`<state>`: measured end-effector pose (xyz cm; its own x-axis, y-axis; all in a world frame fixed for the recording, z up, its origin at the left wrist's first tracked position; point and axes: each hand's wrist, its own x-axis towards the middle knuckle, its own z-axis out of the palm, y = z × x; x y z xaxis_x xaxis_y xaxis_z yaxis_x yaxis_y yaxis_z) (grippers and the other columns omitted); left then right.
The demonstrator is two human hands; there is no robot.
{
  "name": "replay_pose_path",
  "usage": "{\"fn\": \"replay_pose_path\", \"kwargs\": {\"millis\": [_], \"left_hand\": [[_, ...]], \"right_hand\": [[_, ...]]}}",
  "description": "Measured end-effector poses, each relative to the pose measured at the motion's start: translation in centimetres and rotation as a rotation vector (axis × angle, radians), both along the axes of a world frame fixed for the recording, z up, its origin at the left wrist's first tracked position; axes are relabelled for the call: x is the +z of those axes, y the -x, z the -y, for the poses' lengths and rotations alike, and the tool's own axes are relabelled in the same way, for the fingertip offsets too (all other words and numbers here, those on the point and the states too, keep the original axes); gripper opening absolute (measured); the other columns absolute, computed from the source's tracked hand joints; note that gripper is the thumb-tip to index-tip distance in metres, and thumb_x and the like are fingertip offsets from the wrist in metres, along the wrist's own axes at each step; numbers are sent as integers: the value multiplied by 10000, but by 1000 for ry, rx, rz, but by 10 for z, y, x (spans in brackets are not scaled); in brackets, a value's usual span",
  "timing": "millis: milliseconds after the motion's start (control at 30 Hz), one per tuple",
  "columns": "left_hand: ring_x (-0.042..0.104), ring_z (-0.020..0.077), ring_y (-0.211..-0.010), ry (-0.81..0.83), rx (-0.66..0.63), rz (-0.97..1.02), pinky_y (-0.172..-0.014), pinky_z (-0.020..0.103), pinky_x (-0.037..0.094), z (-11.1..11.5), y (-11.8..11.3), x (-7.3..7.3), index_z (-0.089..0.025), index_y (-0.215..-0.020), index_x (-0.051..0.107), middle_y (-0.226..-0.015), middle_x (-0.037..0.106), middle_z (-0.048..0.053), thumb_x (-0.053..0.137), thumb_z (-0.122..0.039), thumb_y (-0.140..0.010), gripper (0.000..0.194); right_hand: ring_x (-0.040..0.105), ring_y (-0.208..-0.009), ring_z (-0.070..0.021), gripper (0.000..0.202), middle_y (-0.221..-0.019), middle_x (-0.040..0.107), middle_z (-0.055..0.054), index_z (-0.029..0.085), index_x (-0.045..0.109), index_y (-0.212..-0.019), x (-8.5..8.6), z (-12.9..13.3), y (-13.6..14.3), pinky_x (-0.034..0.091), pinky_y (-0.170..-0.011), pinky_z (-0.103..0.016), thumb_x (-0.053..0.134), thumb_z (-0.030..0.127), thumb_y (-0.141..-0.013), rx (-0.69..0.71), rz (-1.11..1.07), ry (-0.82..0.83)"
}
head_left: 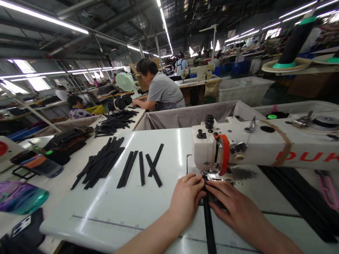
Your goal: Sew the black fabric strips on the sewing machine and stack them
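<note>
A long black fabric strip (209,230) runs from under the presser foot of a white sewing machine (205,147) down over the table's front. My left hand (185,197) is on the strip's left side, its fingers bent and closed on it close to the needle area. From the right, my right hand (233,201) holds the same strip, fingertips against its edge just below the foot. The strip's far end is hidden by the fingers and the foot. Several loose black strips (141,169) lie on the white table (169,134) left of my hands, beside a larger pile (102,163).
Longer black strips (298,200) and pink-handled snips (328,190) lie under the machine arm. At the left are a purple-teal bottle (17,197) and a phone (21,225). A co-worker (167,91) sits beyond a cloth-lined bin (184,114), near a green fan (125,82).
</note>
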<state>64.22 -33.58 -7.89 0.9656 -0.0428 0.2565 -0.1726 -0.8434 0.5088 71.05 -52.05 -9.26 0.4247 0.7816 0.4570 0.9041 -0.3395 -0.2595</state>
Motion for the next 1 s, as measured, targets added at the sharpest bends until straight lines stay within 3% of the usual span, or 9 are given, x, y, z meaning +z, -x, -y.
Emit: {"fn": "replay_pose_path", "kwargs": {"millis": [1000], "left_hand": [[548, 266, -1225, 16, 48, 28, -1042, 465, 463, 13, -2, -1, -194, -1082, 661, -1245, 657, 65, 576, -112, -907, 211]], "right_hand": [[646, -1012, -254, 254, -1128, 653, -114, 179, 623, -1156, 3, -2, 3, 589, -837, -413, 502, 201, -934, -55, 42, 6]]}}
